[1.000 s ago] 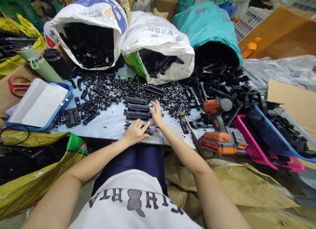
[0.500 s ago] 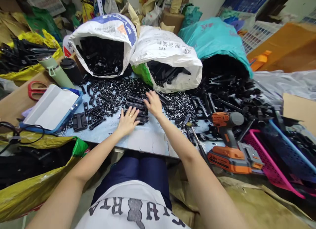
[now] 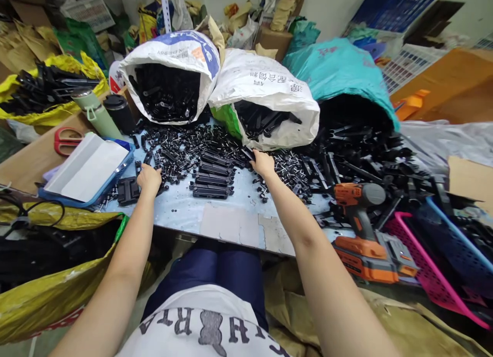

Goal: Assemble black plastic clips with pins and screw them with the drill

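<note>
Your right hand (image 3: pixel 264 164) touches the near end of a black bar (image 3: pixel 248 153), fingers bent in; whether they pinch it, you cannot tell from here. Your left hand (image 3: pixel 149 180) is curled down among small parts (image 3: pixel 169 159), its grip hidden. The bar lies just before the white sack (image 3: pixel 265 72), which holds more black pieces. Far left, the printed sack (image 3: pixel 175 48) holds a dark heap; far right, black parts lie before the teal sack (image 3: pixel 339 64). Your bar's visible end is slim and dark. Left of it, similar bars (image 3: pixel 211 180) lie in a row.
</note>
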{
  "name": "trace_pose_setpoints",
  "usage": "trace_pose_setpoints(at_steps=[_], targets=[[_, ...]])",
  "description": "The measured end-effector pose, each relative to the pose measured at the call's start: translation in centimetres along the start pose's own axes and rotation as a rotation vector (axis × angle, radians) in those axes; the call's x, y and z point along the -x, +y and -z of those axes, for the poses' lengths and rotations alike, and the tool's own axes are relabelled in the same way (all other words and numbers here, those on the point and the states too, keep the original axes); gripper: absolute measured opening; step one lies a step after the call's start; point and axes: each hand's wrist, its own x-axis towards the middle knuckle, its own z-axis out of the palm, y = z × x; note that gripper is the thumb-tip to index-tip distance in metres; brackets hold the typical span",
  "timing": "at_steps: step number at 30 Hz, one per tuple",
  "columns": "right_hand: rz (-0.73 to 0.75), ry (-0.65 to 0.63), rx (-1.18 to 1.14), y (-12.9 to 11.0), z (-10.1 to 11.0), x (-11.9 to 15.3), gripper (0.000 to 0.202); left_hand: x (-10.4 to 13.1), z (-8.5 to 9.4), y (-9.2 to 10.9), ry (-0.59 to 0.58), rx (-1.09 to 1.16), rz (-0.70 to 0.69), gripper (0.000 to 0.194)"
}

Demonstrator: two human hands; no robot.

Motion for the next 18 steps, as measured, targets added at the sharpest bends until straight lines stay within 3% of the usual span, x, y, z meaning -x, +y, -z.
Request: trace_pose_setpoints(at_steps=[3,6,8,10,13,15,18], targets=[[-0.084,-0.001,-0.470,-0.1,0.6,1.1,0.052,-0.5,-0.5,-0.2,0.003,0.062,-0.024,0.052],[-0.058,-0.077,-1.024,-0.8,1.2,4.2,0.065,-0.2,-0.6,-0.3,-0.005,0.072,-0.006,0.055],[0.028,-0.151,-1.263,-2.0,1.2,7.4,0.066,0.5,-0.5,-0.2,0.057,0.075,-0.021,0.053],[0.100,-0.230,-1.404,-3.5,0.8,10.9,0.056,2.0,-0.3,0.1,0.187,0.082,-0.124,0.044],[0.135,-0.273,-1.495,-4.6,-0.6,15.8,0.049,6.1,-0.8,0.8,0.264,0.074,-0.510,0.035],[0.140,-0.213,-1.432,-3.6,-1.5,18.1,0.056,9.9,-1.7,1.3,0.140,0.035,-0.862,0.034],[0.182,-0.113,-1.084,-0.1,-1.8,20.4,0.048,15.4,-3.8,1.6,0.033,0.014,-1.037,0.032]])
